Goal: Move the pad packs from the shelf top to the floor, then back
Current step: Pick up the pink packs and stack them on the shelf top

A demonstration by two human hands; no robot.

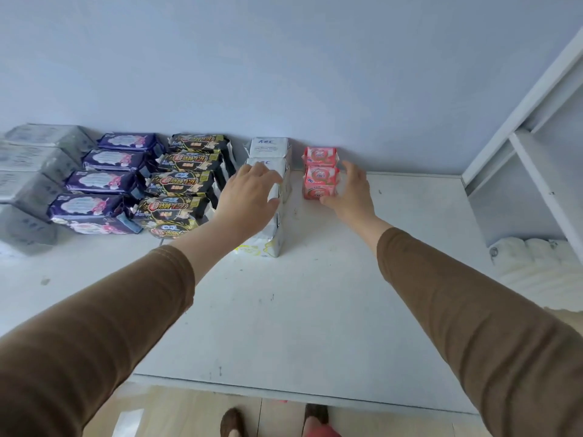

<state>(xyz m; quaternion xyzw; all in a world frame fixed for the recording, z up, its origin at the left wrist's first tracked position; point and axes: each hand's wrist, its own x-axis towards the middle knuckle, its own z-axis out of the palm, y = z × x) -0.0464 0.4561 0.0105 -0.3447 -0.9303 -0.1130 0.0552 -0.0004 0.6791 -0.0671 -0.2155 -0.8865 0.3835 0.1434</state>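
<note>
Rows of pad packs stand on the white shelf top (315,310) against the wall. A row of white packs (271,149) runs toward me in the middle. My left hand (249,193) lies over that row with fingers spread and relaxed on the packs. Two pink packs (320,181) stand in a short row to the right. My right hand (350,192) is beside the nearer pink pack, fingers extended around its right side and thumb near its front corner; a firm grip is not plain.
Further left stand rows of black packs (186,181), purple packs (104,181) and grey packs (34,171). A white frame (536,159) rises at the right with white bedding (542,266) below it. The tan floor (176,414) and my feet show under the shelf edge.
</note>
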